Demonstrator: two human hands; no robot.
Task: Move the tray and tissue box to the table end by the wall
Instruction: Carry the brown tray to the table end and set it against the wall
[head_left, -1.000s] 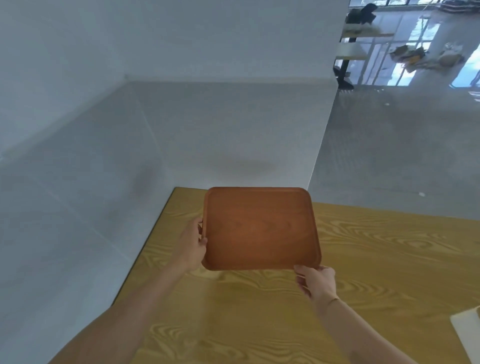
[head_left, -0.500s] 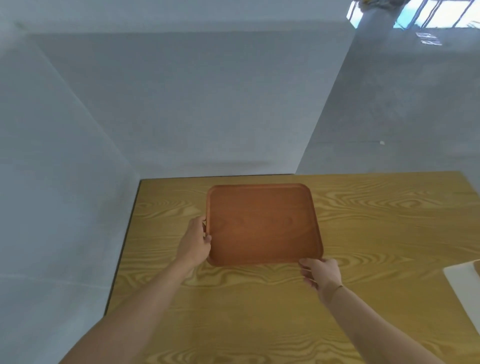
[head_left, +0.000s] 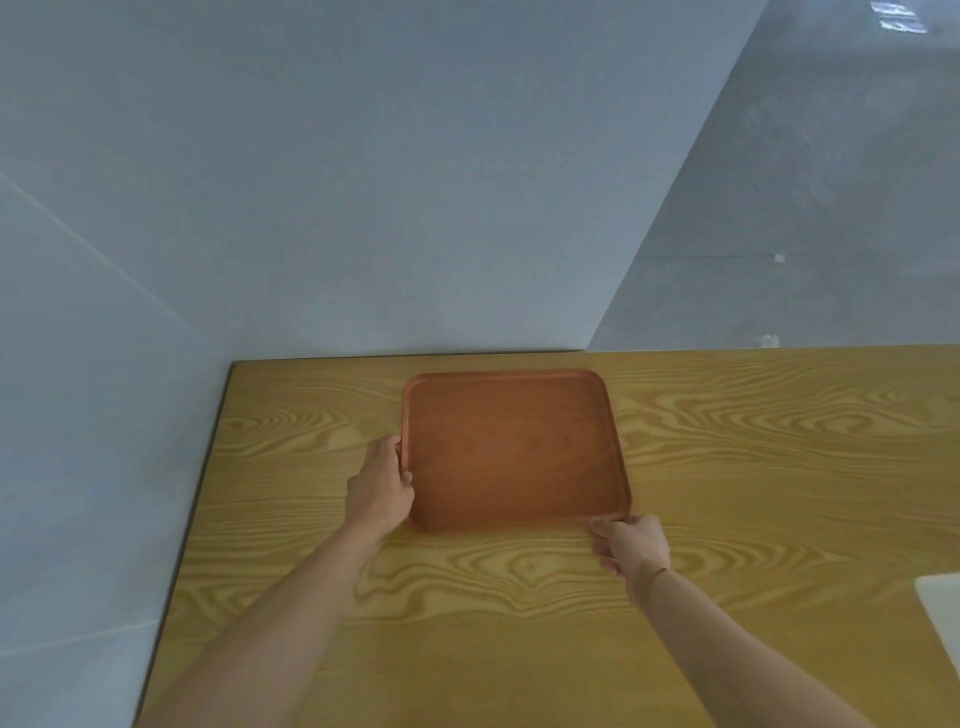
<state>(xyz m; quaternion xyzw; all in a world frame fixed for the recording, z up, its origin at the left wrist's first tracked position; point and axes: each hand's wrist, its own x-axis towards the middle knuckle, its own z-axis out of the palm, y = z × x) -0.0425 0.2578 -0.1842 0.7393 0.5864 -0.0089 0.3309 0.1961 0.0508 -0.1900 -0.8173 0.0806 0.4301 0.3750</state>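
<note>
Two bare forearms are reaching forward over the wooden table (head_left: 519, 649). The right hand (head_left: 631, 545) is pinching the near right corner of the brown tray (head_left: 514, 449), while the left hand (head_left: 382, 486) is gripping its left rim. The tray is lying near the table's far end, just before the grey wall (head_left: 363, 182).

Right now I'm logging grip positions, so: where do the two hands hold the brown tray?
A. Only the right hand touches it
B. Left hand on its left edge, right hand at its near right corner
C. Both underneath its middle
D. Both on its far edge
B: the left hand wraps the left edge of the tray, and the right hand pinches its near right corner.
</note>
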